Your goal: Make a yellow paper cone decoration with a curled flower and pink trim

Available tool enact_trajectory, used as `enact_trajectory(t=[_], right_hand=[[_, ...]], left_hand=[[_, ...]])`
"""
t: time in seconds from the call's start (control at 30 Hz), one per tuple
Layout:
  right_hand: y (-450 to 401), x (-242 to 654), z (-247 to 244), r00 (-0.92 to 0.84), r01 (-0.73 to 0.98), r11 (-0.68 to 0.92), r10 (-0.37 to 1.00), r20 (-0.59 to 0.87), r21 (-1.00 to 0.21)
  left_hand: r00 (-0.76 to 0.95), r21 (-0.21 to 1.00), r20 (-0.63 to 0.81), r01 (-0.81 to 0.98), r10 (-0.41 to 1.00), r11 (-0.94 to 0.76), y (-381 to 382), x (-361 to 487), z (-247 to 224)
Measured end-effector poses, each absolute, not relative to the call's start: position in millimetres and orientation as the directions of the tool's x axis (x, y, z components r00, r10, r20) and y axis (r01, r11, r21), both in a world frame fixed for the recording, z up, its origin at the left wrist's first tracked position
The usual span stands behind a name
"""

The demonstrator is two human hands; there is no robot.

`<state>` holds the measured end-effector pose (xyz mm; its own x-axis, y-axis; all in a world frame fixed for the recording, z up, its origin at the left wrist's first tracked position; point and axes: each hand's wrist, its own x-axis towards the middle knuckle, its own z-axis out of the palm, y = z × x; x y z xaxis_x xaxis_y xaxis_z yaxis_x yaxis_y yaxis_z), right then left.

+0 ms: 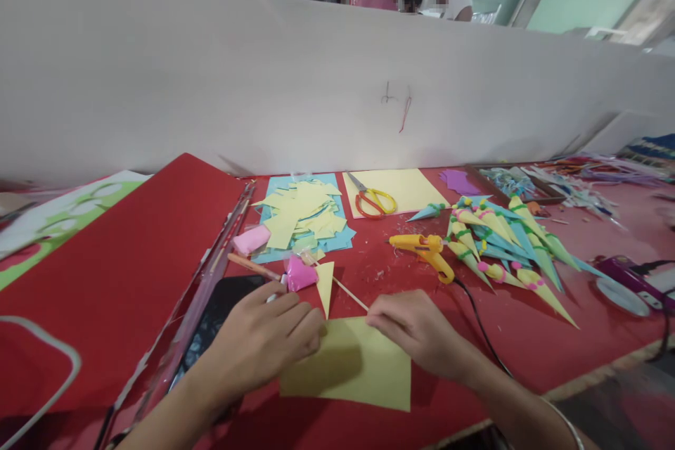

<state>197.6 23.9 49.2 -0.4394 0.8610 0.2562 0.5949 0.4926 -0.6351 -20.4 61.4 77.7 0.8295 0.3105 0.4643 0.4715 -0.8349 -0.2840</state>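
Note:
My left hand (274,327) is closed, fingers curled, over the left part of a yellow paper sheet (363,383). What its fingertips grip is hidden. Beside them a small pale-yellow paper triangle (325,285) points its tip down towards the sheet. My right hand (416,330) pinches the near end of a thin pale stick (351,294) at the sheet's top right corner. The stick slants away to the upper left, passing by the triangle. A bright pink packet (301,273) and a wooden-handled tool (256,267) lie just beyond my left hand.
A yellow glue gun (422,246) with a black cord lies beside a pile of decorated paper cones (506,235). Scissors (374,202) rest on pale paper. Yellow and blue paper pieces (300,207) are heaped further left. A dark phone-like slab (224,309) sits left. Behind stands a white partition (316,84).

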Motion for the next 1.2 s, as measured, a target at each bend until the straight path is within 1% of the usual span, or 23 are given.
enact_trajectory(t=[0.1, 0.17, 0.2, 0.23, 0.27, 0.3, 0.37, 0.4, 0.47, 0.53, 0.6, 0.67, 0.77, 0.8, 0.83, 0.87, 0.9, 0.97, 1.03, 1.1, 1.2], right_hand=[[24, 210, 48, -0.387, 0.575, 0.448, 0.886, 0.255, -0.684], [25, 216, 47, -0.314, 0.563, 0.399, 0.913, 0.259, -0.723], [26, 218, 46, -0.266, 0.551, 0.368, 0.928, 0.261, -0.749], [28, 220, 45, -0.212, 0.531, 0.335, 0.942, 0.261, -0.778], [30, 220, 44, -0.162, 0.502, 0.305, 0.952, 0.258, -0.809], [32, 219, 42, -0.122, 0.465, 0.281, 0.96, 0.254, -0.84], [36, 215, 38, -0.064, 0.388, 0.246, 0.969, 0.24, -0.888], [38, 212, 35, -0.04, 0.358, 0.232, 0.972, 0.234, -0.904], [40, 207, 32, 0.001, 0.331, 0.207, 0.975, 0.22, -0.921], [41, 203, 29, -0.005, 0.344, 0.192, 0.979, 0.203, -0.919], [39, 200, 27, -0.073, 0.387, 0.203, 0.979, 0.189, -0.9], [35, 196, 26, -0.098, 0.47, 0.255, 0.967, 0.237, -0.845], [27, 188, 27, -0.027, 0.634, 0.383, 0.879, 0.476, -0.672], [24, 184, 29, -0.04, 0.658, 0.43, 0.84, 0.542, -0.618], [21, 180, 31, -0.09, 0.645, 0.482, 0.818, 0.569, -0.592], [18, 177, 35, -0.166, 0.596, 0.528, 0.818, 0.55, -0.605], [16, 173, 38, -0.222, 0.532, 0.55, 0.825, 0.52, -0.644], [13, 168, 45, -0.303, 0.451, 0.515, 0.857, 0.417, -0.729], [11, 165, 51, -0.318, 0.419, 0.475, 0.875, 0.364, -0.774], [10, 164, 55, -0.322, 0.415, 0.455, 0.883, 0.34, -0.788], [9, 164, 57, -0.358, 0.415, 0.417, 0.892, 0.276, -0.809]], left_hand=[[0.809, -0.336, 0.456, 0.542, 0.37, -0.77, 71, -38, 75], [0.776, -0.311, 0.467, 0.594, 0.425, -0.742, 77, -49, 72], [0.717, -0.242, 0.489, 0.659, 0.497, -0.712, 79, -54, 71], [0.65, -0.131, 0.5, 0.71, 0.573, -0.692, 80, -57, 69], [0.593, 0.014, 0.478, 0.733, 0.648, -0.68, 80, -58, 68], [0.55, 0.169, 0.436, 0.727, 0.712, -0.665, 79, -58, 66], [0.562, 0.445, 0.317, 0.624, 0.764, -0.643, 73, -53, 63], [0.579, 0.533, 0.293, 0.562, 0.761, -0.633, 68, -49, 61], [0.593, 0.659, 0.273, 0.458, 0.758, -0.596, 60, -39, 59], [0.599, 0.732, 0.22, 0.421, 0.77, -0.536, 53, -29, 58], [0.57, 0.783, 0.163, 0.421, 0.805, -0.457, 50, -21, 59], [0.52, 0.813, 0.157, 0.415, 0.84, -0.409, 49, -14, 60], [0.44, 0.829, 0.194, 0.404, 0.877, -0.387, 51, -7, 60], [0.427, 0.827, 0.211, 0.401, 0.879, -0.393, 51, -4, 60], [0.431, 0.824, 0.225, 0.394, 0.874, -0.406, 51, -2, 59], [0.458, 0.822, 0.233, 0.379, 0.858, -0.425, 51, -1, 58], [0.5, 0.821, 0.236, 0.355, 0.833, -0.446, 50, 1, 58], [0.597, 0.827, 0.238, 0.289, 0.766, -0.482, 47, 4, 59], [0.669, 0.832, 0.259, 0.211, 0.697, -0.512, 45, 5, 62], [0.698, 0.823, 0.286, 0.172, 0.656, -0.541, 44, 5, 66], [0.719, 0.79, 0.287, 0.195, 0.633, -0.581, 47, 4, 71]])
